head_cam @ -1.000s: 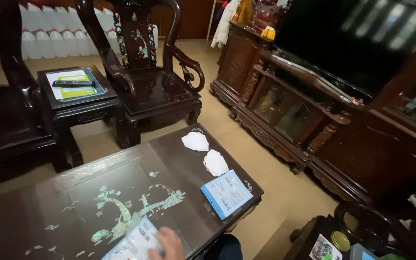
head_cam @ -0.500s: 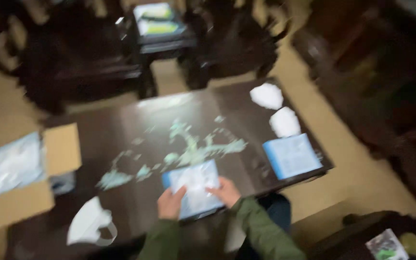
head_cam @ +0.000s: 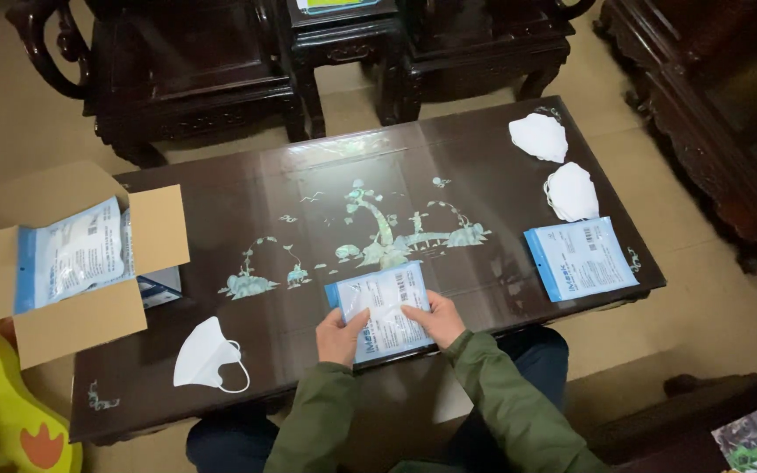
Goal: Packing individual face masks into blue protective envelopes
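Observation:
My left hand (head_cam: 340, 334) and my right hand (head_cam: 435, 321) both grip a flat blue and white mask packet (head_cam: 385, 307) at the near edge of the dark inlaid table (head_cam: 308, 228). A loose white face mask (head_cam: 206, 355) lies on the table to the left of my hands. A second sealed packet (head_cam: 580, 257) lies flat to the right. Two stacks of white masks (head_cam: 538, 136) (head_cam: 571, 191) sit at the table's far right.
An open cardboard box (head_cam: 50, 263) holding more packets stands at the left end. Dark carved chairs (head_cam: 186, 61) and a small side table (head_cam: 343, 26) stand beyond the table. A dark cabinet (head_cam: 720, 96) runs along the right. A yellow and orange object (head_cam: 2, 420) sits lower left.
The view has swung down and left from the room to the table. Both hands have come onto the packet at the near edge and now hold it steady.

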